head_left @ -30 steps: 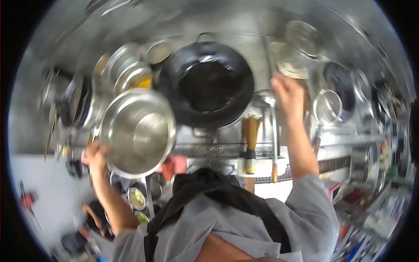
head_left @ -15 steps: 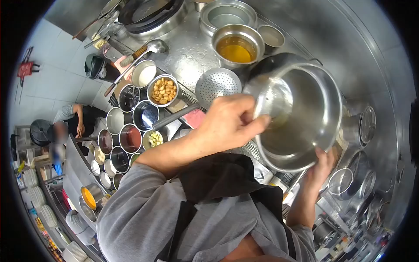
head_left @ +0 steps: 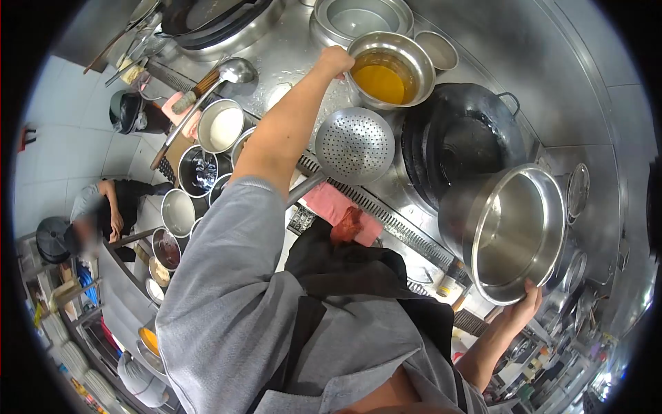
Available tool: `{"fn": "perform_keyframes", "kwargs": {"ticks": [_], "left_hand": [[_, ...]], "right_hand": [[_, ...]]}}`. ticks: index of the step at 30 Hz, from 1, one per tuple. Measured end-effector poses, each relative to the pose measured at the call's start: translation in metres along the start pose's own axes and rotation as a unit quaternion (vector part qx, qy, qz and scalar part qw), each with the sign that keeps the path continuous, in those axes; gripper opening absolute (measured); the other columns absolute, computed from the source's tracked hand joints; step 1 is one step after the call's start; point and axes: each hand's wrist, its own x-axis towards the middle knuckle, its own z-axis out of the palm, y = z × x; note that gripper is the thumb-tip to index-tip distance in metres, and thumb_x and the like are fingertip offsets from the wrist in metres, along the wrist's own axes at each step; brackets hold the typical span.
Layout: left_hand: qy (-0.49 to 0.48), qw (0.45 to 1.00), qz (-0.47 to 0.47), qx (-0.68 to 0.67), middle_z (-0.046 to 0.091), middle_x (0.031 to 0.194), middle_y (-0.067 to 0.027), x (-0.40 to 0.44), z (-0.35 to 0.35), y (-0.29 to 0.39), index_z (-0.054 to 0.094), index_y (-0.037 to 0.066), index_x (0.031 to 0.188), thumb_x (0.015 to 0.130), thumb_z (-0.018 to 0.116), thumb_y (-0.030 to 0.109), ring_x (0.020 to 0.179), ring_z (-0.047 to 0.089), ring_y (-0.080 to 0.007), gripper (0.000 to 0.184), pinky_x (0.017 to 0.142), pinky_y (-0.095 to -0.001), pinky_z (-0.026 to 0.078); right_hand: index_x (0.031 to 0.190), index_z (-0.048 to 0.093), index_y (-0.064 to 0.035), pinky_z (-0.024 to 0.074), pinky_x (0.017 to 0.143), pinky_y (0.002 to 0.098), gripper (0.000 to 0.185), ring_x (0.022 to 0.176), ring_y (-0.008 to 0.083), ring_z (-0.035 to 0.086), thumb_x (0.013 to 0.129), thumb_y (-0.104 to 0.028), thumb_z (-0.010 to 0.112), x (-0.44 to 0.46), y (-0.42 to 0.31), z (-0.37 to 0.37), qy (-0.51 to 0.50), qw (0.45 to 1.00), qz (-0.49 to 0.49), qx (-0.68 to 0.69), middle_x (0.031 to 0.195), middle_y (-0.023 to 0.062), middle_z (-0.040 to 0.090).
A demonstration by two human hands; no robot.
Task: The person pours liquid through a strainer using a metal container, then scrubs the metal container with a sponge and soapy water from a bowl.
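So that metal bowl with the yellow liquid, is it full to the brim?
Only partly full: yellow liquid lies in the bowl, with its bare metal side showing between liquid and rim. Its depth is unclear.

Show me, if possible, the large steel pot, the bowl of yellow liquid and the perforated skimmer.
Large steel pot (head_left: 512, 238), head view: inside surface.
Bowl of yellow liquid (head_left: 418, 69), head view: inner wall.
Perforated skimmer (head_left: 355, 145), head view: middle of its holed disc.

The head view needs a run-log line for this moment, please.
Left hand: at rim of bowl with yellow liquid | Right hand: gripping large steel pot at rim | Strainer: unheld
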Motion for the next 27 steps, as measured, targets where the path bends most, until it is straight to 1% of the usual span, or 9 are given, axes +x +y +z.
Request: {"fn": "perform_keyframes", "kwargs": {"ticks": [2, 4, 6, 9, 14, 16, 20, 22, 27], "left_hand": [[-0.01, 1.0, -0.002, -0.001, 0.071, 0.071, -0.0144, 0.005, 0.0, 0.004, 0.07, -0.004, 0.075, 0.08, 0.056, 0.025, 0.06, 0.069, -0.0195, 0.033, 0.058, -0.03, 0.058], [-0.02, 1.0, 0.006, 0.006, 0.071, 0.077, -0.0173, 0.002, -0.009, 0.01, 0.069, -0.007, 0.087, 0.079, 0.054, 0.013, 0.062, 0.071, -0.0217, 0.027, 0.063, -0.0307, 0.059], [-0.019, 1.0, 0.008, 0.012, 0.071, 0.076, -0.0169, 0.005, -0.011, 0.006, 0.07, -0.007, 0.086, 0.079, 0.054, 0.013, 0.061, 0.071, -0.0217, 0.026, 0.063, -0.0308, 0.059], [-0.023, 1.0, 0.015, 0.005, 0.071, 0.076, -0.0169, 0.015, -0.01, -0.011, 0.07, -0.008, 0.085, 0.079, 0.053, 0.011, 0.06, 0.071, -0.0218, 0.026, 0.063, -0.0308, 0.059], [-0.009, 1.0, 0.025, -0.01, 0.071, 0.076, -0.0164, 0.008, -0.025, -0.044, 0.07, -0.006, 0.083, 0.075, 0.058, 0.014, 0.062, 0.071, -0.0218, 0.025, 0.062, -0.0323, 0.058], [-0.015, 0.996, 0.018, -0.081, 0.071, 0.088, -0.0173, 0.015, -0.027, -0.068, 0.066, -0.01, 0.09, 0.074, 0.061, 0.011, 0.066, 0.071, -0.0232, 0.027, 0.062, -0.0322, 0.059], [0.025, 0.994, 0.022, -0.1, 0.07, 0.083, -0.0197, -0.001, -0.047, -0.105, 0.066, -0.011, 0.086, 0.077, 0.057, 0.011, 0.06, 0.071, -0.0235, 0.026, 0.059, -0.0327, 0.059], [-0.001, 0.988, -0.025, -0.15, 0.067, 0.093, -0.0161, -0.012, -0.062, -0.118, 0.063, -0.011, 0.095, 0.073, 0.064, 0.007, 0.071, 0.068, -0.0246, 0.028, 0.062, -0.0319, 0.059], [-0.003, 0.979, -0.028, -0.201, 0.065, 0.092, -0.016, -0.033, -0.079, -0.14, 0.063, -0.011, 0.091, 0.075, 0.065, 0.004, 0.075, 0.067, -0.0254, 0.022, 0.062, -0.0329, 0.06]], "right_hand": [[0.107, 0.059, 0.0058, 0.0473, 0.079, 0.0304, 0.031, 0.089, 0.0199, 0.059, 0.078, -0.007, 0.057, -0.009, 0.0, -0.005, 0.007, 1.0, 0.0, -0.006, 0.096, 0.0108, 0.061], [0.097, 0.061, 0.006, 0.0475, 0.079, 0.0319, 0.022, 0.088, 0.0204, 0.059, 0.08, -0.007, 0.057, -0.015, 0.002, -0.006, 0.035, 0.999, -0.02, 0.001, 0.094, 0.0117, 0.061], [0.095, 0.06, 0.0059, 0.0475, 0.078, 0.032, 0.021, 0.087, 0.0203, 0.059, 0.08, -0.007, 0.056, -0.021, 0.003, -0.005, 0.045, 0.999, -0.019, -0.002, 0.093, 0.0116, 0.061], [0.105, 0.061, 0.0074, 0.0469, 0.077, 0.0304, 0.032, 0.086, 0.0202, 0.059, 0.079, -0.01, 0.055, -0.025, 0.007, -0.014, 0.039, 0.999, -0.013, -0.03, 0.095, 0.0111, 0.061], [0.109, 0.06, 0.008, 0.0456, 0.079, 0.03, 0.035, 0.087, 0.0207, 0.059, 0.08, -0.01, 0.053, -0.031, 0.01, -0.011, 0.041, 0.998, 0.018, -0.034, 0.097, 0.012, 0.062], [0.11, 0.06, 0.008, 0.0456, 0.08, 0.03, 0.034, 0.087, 0.0201, 0.06, 0.081, -0.01, 0.053, -0.03, 0.014, -0.01, 0.016, 0.999, 0.021, -0.035, 0.098, 0.0117, 0.062], [0.109, 0.059, 0.0081, 0.046, 0.079, 0.0301, 0.034, 0.088, 0.02, 0.06, 0.081, -0.01, 0.054, -0.033, 0.012, 0.004, 0.022, 0.999, 0.025, -0.041, 0.098, 0.0121, 0.062], [0.109, 0.059, 0.008, 0.0461, 0.08, 0.0303, 0.034, 0.088, 0.0201, 0.06, 0.081, -0.009, 0.054, -0.029, 0.016, 0.0, 0.016, 0.998, 0.03, -0.044, 0.099, 0.0119, 0.062], [0.11, 0.059, 0.0071, 0.0463, 0.081, 0.0307, 0.033, 0.089, 0.0201, 0.06, 0.081, -0.008, 0.055, -0.014, 0.022, 0.005, -0.018, 0.999, 0.022, -0.035, 0.099, 0.0109, 0.062]]}}
